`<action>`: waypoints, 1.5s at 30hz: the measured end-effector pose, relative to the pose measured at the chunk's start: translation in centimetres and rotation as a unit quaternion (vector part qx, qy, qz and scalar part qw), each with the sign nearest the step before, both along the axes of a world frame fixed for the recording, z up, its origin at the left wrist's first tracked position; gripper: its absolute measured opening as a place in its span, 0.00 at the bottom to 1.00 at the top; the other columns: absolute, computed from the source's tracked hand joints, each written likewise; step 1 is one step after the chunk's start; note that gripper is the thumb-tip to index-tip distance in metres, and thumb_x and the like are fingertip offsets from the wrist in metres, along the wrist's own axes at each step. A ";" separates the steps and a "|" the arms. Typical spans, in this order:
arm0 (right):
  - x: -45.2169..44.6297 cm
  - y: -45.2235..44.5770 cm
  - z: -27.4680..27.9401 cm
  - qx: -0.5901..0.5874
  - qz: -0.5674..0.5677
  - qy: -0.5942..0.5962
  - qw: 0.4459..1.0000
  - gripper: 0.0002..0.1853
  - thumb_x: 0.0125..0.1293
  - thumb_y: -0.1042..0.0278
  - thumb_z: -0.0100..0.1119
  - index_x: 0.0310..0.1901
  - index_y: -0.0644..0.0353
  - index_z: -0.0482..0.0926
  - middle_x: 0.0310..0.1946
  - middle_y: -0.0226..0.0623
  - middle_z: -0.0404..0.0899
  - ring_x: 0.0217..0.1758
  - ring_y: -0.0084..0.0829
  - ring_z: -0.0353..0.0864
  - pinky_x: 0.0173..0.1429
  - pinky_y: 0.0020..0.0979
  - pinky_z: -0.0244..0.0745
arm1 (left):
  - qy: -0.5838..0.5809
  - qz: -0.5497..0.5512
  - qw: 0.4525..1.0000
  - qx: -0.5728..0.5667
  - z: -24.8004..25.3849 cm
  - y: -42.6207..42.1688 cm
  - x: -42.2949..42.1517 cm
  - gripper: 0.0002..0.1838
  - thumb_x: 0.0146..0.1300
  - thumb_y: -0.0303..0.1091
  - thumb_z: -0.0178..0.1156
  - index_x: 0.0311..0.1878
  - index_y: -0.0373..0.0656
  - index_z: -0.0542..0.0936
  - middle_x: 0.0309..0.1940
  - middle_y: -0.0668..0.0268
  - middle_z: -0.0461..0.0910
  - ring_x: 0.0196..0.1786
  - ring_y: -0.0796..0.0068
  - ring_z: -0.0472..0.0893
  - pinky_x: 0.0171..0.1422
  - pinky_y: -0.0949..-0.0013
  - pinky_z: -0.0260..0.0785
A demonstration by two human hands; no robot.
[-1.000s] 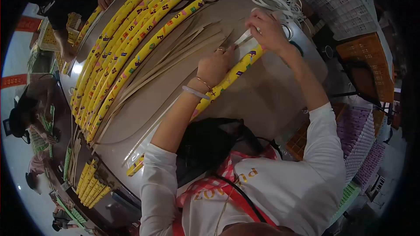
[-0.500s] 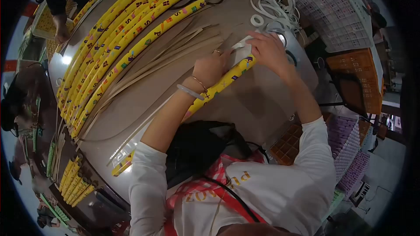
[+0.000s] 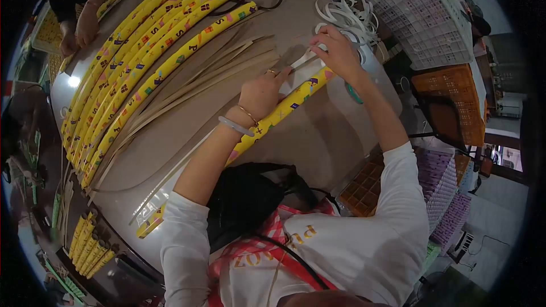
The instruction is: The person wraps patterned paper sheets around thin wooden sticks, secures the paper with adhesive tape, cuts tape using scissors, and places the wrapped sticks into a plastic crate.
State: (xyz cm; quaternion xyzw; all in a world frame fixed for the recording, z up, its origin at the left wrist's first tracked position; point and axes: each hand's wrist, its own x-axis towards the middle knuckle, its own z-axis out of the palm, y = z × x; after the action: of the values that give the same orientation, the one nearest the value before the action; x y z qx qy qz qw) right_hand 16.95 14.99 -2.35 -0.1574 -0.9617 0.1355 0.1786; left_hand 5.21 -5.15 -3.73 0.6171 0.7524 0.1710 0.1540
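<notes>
Two bare hands stand a little apart over the glossy brown bench (image 3: 341, 136). The left hand (image 3: 263, 95), wearing a thin gold bracelet (image 3: 248, 115) and a pale bangle (image 3: 236, 126), rests its fingers on a narrow white strip (image 3: 301, 60); the right hand (image 3: 336, 54) has its fingertips at the strip's other end, though whether they pinch it cannot be told. Just beside the strip, a long yellow printed tube (image 3: 293, 106) lies diagonally on the bench, passing under the left wrist. Thin tan strips (image 3: 219, 68) separate it from more curved yellow tubes (image 3: 151, 77).
</notes>
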 end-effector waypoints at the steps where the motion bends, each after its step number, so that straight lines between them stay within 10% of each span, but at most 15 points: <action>1: -0.3 -0.1 -0.1 -0.036 -0.009 0.034 0.999 0.02 0.54 0.72 0.58 0.28 0.59 0.77 0.37 0.32 0.72 0.39 0.35 0.76 0.40 0.32 0.71 | 0.000 -0.003 1.000 0.000 0.0 0.0 -0.1 0.31 0.50 0.38 0.64 0.59 0.50 0.67 0.41 0.62 0.76 0.40 0.63 0.80 0.37 0.61 0.74; 19: 1.0 -0.9 0.6 0.021 0.034 -0.099 0.994 0.09 0.52 0.65 0.63 0.33 0.56 0.77 0.32 0.32 0.69 0.37 0.33 0.74 0.41 0.33 0.69 | 0.001 0.018 1.000 0.013 -1.2 0.1 0.0 0.34 0.51 0.42 0.64 0.63 0.61 0.63 0.41 0.62 0.76 0.36 0.60 0.80 0.32 0.59 0.74; 30: 1.0 -0.4 1.2 -0.174 0.105 -0.151 0.967 0.06 0.52 0.70 0.60 0.27 0.60 0.73 0.32 0.35 0.78 0.37 0.36 0.76 0.41 0.33 0.71 | -0.038 0.027 0.999 0.005 -0.8 0.3 0.0 0.32 0.50 0.40 0.65 0.59 0.52 0.65 0.37 0.60 0.77 0.38 0.59 0.80 0.36 0.59 0.73; 45: 1.1 -1.4 2.2 -0.141 0.060 -0.200 0.968 0.06 0.51 0.70 0.59 0.28 0.61 0.74 0.37 0.36 0.81 0.38 0.35 0.80 0.40 0.30 0.74 | -0.059 0.046 0.995 -0.066 0.5 0.4 -0.2 0.33 0.48 0.39 0.66 0.58 0.51 0.64 0.33 0.59 0.78 0.35 0.58 0.80 0.35 0.59 0.73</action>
State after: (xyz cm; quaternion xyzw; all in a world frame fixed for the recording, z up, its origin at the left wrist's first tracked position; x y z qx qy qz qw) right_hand 18.01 13.64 -0.19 -0.1472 -0.9567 0.2462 -0.0499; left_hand 4.99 -4.76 -3.19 0.5589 0.7795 0.1641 0.2304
